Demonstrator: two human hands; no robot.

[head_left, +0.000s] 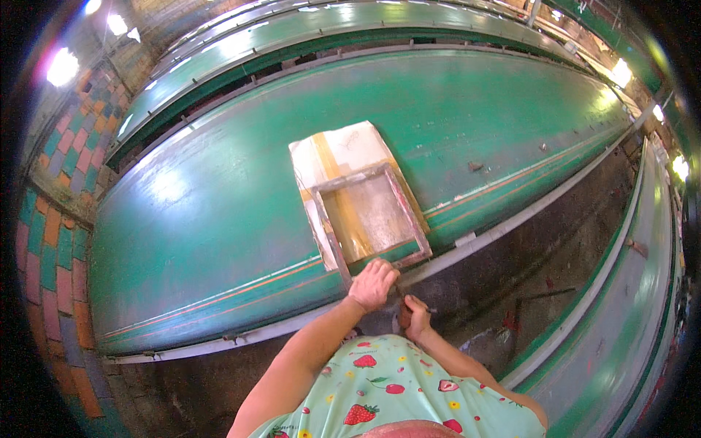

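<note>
A rectangular wooden frame (328,223) with worn, stained bars lies over a white cardboard sheet (355,141) striped with brown tape. Its near end reaches the front edge of a long green table (241,197). My left hand (372,283) is closed on the frame's near side, at the table edge. Just right of it and lower, my right hand (416,319) grips a small brown tool (404,315) close to my body. The tool's kind cannot be made out, and its upper end points toward the frame.
A pale rail (504,226) runs along the table's front edge. Small dark bits (475,166) lie on the green top at right. Another long table (613,350) stands behind me at right, across a dark aisle. More green tables (292,51) stretch beyond; a coloured brick wall (55,270) is at left.
</note>
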